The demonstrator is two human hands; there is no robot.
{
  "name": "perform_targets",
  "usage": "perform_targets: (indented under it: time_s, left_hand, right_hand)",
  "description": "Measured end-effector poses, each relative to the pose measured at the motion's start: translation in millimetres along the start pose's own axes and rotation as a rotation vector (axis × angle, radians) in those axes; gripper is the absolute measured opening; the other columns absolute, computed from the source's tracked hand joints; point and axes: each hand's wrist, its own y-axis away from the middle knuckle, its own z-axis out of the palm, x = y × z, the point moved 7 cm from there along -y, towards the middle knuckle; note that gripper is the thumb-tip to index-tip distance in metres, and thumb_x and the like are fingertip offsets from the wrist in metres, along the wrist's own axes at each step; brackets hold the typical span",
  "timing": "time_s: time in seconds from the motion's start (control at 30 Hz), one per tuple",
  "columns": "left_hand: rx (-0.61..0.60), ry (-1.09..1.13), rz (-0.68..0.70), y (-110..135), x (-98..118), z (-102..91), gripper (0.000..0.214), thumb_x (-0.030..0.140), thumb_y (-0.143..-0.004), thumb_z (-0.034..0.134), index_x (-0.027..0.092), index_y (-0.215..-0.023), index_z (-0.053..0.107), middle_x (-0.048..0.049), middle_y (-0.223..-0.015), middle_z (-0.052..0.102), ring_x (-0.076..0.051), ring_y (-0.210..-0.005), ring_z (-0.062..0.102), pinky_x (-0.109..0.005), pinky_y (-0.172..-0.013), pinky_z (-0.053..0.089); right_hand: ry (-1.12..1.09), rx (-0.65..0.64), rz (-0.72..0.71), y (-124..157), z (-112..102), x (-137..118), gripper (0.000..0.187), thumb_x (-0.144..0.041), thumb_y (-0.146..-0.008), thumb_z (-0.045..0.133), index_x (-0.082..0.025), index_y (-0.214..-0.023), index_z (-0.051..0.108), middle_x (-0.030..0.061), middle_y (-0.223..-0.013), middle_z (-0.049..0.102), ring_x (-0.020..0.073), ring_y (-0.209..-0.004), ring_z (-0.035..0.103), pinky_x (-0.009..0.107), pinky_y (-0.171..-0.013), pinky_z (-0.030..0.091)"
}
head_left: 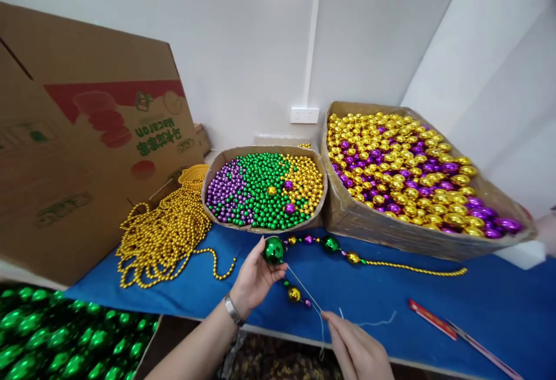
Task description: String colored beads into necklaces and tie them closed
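My left hand (256, 278), with a watch on its wrist, is closed around a large shiny green bead (274, 251). From that bead a strung row of beads runs right over the blue cloth, with a gold bead (292, 241), a second big green bead (330, 244) and a twisted gold bead strand (417, 267). Below the hand hangs a short strung piece with a gold bead (294, 293) and a small purple bead (307, 303). My right hand (356, 342) pinches a pale thread (306, 292), drawn taut toward the green bead. Loose thread ends trail near its fingers.
Behind stands a box of small purple, green and gold beads (264, 189); right, a larger box of gold and purple ones (399, 171). Left are gold bead strands (165, 241), a cardboard carton (95, 136) and green beads (65, 333). A red packet (432, 318) lies right.
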Motion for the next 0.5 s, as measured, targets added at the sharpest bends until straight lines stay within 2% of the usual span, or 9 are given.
perform_targets:
  time_s: [0.2, 0.5]
  left_hand:
    - [0.026, -0.009, 0.03, 3.2, -3.1, -1.2, 0.033, 0.043, -0.083, 0.056, 0.017, -0.104, 0.054, -0.0058, -0.083, 0.066, -0.019, -0.064, 0.066, -0.026, -0.052, 0.052]
    - [-0.076, -0.21, 0.151, 14.6, -3.3, 12.0, 0.034, 0.04, -0.084, 0.055, 0.021, -0.113, 0.051, -0.0048, -0.09, 0.062, -0.019, -0.072, 0.065, -0.03, -0.061, 0.052]
  right_hand:
    - [0.011, 0.003, -0.015, -1.1, 3.4, -1.0, 0.03, -0.019, -0.09, 0.041, -0.019, -0.109, 0.064, 0.006, -0.094, 0.072, 0.0187, -0.079, 0.07, 0.024, -0.065, 0.057]
    - [0.057, 0.008, -0.013, -7.2, 3.0, -6.2, 0.032, -0.017, -0.091, 0.037, -0.017, -0.108, 0.064, 0.0071, -0.089, 0.072, 0.0177, -0.075, 0.07, 0.024, -0.065, 0.056]
